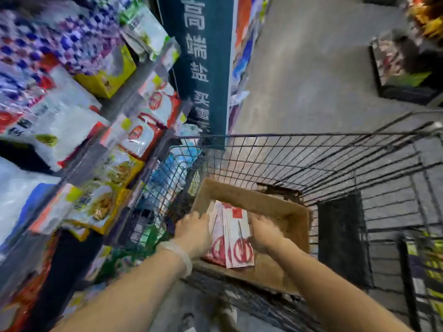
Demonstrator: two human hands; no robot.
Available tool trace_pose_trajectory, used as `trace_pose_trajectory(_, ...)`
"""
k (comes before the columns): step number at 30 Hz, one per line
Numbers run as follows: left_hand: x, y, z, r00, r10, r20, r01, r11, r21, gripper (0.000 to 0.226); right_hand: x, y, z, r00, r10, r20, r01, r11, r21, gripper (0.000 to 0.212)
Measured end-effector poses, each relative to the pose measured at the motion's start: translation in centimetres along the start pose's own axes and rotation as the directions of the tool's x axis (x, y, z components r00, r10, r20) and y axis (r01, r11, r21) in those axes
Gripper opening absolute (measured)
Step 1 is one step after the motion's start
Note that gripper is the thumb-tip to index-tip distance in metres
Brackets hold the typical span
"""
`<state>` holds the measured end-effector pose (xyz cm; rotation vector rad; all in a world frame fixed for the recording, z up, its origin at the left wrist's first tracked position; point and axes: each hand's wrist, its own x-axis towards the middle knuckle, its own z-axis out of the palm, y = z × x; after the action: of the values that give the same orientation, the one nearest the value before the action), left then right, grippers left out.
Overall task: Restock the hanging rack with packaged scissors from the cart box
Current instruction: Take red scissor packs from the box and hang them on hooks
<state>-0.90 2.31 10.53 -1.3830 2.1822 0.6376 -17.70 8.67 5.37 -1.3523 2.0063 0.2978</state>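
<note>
A brown cardboard box (291,220) sits inside the wire cart (335,164). In it lies a stack of packaged scissors (236,238), white cards with red-handled scissors. My left hand (193,230) presses on the stack's left edge, fingers curled over the packs. My right hand (265,233) grips the stack's right edge. Both hands are down in the box, one on each side of the stack. No hanging rack with scissors is visible in the head view.
Store shelves (79,130) packed with bagged goods run along the left, close to the cart. A dark blue pillar sign (202,68) stands ahead. The grey aisle floor (311,68) stretches beyond the cart, with a display stand (405,68) at the far right.
</note>
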Motion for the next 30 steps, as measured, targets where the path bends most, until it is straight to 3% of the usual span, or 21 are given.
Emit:
trace_pose_trajectory(4,4.1,0.7,3.1,0.995,-0.005,0.103,0.013,0.997,-0.073,0.047,4.6,2.0,4.2,0.991,0.051,0.127,-0.062,0.994,0.086,0.046)
trace_pose_trajectory(9,8.7,1.4,6.8,0.971,0.005,0.239,0.032,0.988,-0.150,0.053,8.5,3.5,8.7,0.959,0.127,0.252,-0.201,0.933,0.297,0.055)
trace_pose_trajectory(16,11.6,0.6,10.6,0.949,0.009,0.317,0.071,0.968,-0.240,0.050,12.1,3.7,13.5,0.895,0.251,0.369,-0.444,0.588,0.676,0.075)
trace_pose_trajectory(18,11.8,0.3,11.0,0.945,0.005,0.326,0.082,0.964,-0.252,0.049,12.6,3.4,14.4,0.867,0.288,0.406,-0.497,0.543,0.677,0.082)
trace_pose_trajectory(21,12.2,-0.2,11.2,0.937,-0.010,0.350,0.105,0.961,-0.255,0.054,13.1,2.7,14.8,0.837,0.308,0.453,-0.544,0.565,0.620,0.081)
trace_pose_trajectory(25,12.5,-0.8,11.5,0.930,-0.046,0.365,0.167,0.936,-0.309,0.052,13.8,2.5,14.6,0.827,0.361,0.432,-0.561,0.593,0.578,0.092)
trace_pose_trajectory(30,12.4,-1.3,11.5,0.920,-0.076,0.384,0.219,0.913,-0.344,0.052,13.4,2.4,15.5,0.818,0.378,0.432,-0.575,0.533,0.621,0.097)
